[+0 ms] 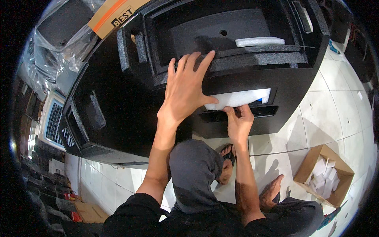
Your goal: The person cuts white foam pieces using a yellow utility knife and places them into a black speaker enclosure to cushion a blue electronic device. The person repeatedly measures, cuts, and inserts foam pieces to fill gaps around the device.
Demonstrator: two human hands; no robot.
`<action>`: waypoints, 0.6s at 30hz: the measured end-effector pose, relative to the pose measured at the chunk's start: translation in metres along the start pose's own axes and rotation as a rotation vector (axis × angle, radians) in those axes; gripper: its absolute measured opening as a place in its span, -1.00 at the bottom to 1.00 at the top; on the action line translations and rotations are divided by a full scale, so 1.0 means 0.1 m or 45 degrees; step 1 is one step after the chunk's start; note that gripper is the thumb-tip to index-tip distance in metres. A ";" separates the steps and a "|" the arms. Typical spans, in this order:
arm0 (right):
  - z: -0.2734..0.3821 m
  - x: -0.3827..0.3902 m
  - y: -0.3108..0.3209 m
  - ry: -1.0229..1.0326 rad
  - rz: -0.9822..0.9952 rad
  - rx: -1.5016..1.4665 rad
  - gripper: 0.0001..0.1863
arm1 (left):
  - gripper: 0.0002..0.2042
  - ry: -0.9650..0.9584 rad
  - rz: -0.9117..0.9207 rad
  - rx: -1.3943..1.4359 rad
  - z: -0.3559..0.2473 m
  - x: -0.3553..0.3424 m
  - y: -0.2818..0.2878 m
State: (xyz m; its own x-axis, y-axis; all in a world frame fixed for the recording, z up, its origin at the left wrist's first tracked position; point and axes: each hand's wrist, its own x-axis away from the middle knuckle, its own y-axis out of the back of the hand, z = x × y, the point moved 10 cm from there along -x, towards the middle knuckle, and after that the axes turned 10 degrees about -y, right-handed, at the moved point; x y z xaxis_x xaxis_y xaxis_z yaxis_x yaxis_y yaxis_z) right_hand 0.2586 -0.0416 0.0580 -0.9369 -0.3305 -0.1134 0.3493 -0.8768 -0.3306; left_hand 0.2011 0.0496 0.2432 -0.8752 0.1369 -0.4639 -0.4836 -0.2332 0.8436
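A large black textured cabinet (118, 94), which looks like a speaker box, fills the middle in front of me. A white foam piece (241, 97) covers part of a rectangular recess in its near face, with a bit of blue at the foam's right end. My right hand (239, 122) pinches the foam's lower edge between thumb and fingers. Spread wide, my left hand (185, 87) rests its fingertips at the cabinet's ledge, and its thumb touches the foam's left end. Another white foam strip (260, 41) lies on the ledge above. Below the recess is a dark slot (266, 111).
On the floor at right stands a cardboard box (343, 162) holding several white scraps (323, 177). A plastic-wrapped black item (67, 23) and a brown carton (114, 15) sit at far left. Beside the cabinet is a framed panel (52, 120). My sandalled foot (226, 170) is below.
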 end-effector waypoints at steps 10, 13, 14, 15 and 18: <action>-0.06 0.04 -0.15 -0.040 -0.007 0.045 -0.72 | 0.07 -0.009 -0.101 0.073 0.15 0.03 -0.06; 0.04 0.04 -0.16 0.065 -0.102 0.103 -0.75 | 0.14 0.017 -0.061 0.024 0.17 0.04 -0.09; 0.05 0.03 -0.17 0.072 -0.112 0.115 -0.77 | 0.14 0.021 -0.053 0.027 0.17 0.04 -0.09; 0.07 0.03 -0.17 0.079 -0.123 0.127 -0.79 | 0.14 0.026 -0.046 0.031 0.17 0.04 -0.08; 0.10 0.02 -0.16 0.112 -0.184 0.179 -0.86 | 0.15 0.032 -0.037 0.037 0.16 0.02 -0.09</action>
State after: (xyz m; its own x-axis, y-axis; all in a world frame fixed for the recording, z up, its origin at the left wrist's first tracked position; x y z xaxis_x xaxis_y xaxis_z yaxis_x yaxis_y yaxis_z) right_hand 0.2515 -0.0318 0.0724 -0.9724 -0.1718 -0.1578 0.2038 -0.9548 -0.2163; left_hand 0.2038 0.0679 0.2387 -0.8609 0.1187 -0.4948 -0.5088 -0.2015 0.8370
